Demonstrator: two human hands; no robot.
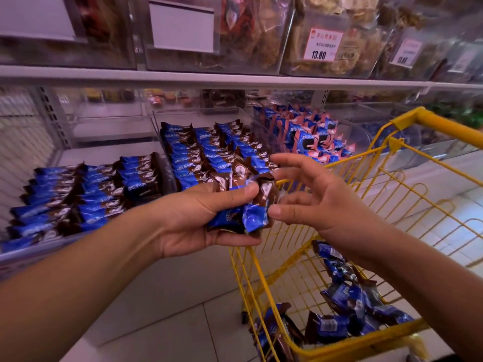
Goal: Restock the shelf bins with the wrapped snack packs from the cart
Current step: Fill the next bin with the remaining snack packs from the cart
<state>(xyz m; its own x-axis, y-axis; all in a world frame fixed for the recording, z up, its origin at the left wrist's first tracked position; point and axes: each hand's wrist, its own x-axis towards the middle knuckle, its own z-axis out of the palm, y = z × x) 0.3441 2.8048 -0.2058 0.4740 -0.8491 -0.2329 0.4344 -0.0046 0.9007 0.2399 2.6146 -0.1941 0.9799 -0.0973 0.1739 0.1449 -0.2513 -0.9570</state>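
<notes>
While the left hand [198, 218] grips a small bunch of blue-and-brown wrapped snack packs [243, 205], thumb pressed across their tops and fingers curled beneath, the right hand [313, 202] sits just beside them with its fingers spread and loosely bent, thumb tip near the lower end of the rightmost pack; whether it touches the wrapper cannot be told. Both hands are held in front of the lower shelf [209, 79] and above the near corner of a yellow wire cart [407, 194]. More loose packs of the same kind [350, 299] lie in the bottom of the cart, piled unevenly. On the shelf, a clear middle bin [209, 158] holds neat rows of the same blue-and-brown packs, filled nearly to its front. To its left, a further bin [70, 199] carries similar packs lined up in rows. To the right of the middle bin, another clear bin [313, 137] holds blue-and-pink packs. Above, an upper shelf carries clear bins of brownish bagged goods, one with a red-and-white price tag [322, 47] reading 13.80, and a blank white label holder [183, 28] farther left. Pale floor tiles [170, 322] show below the arms.
</notes>
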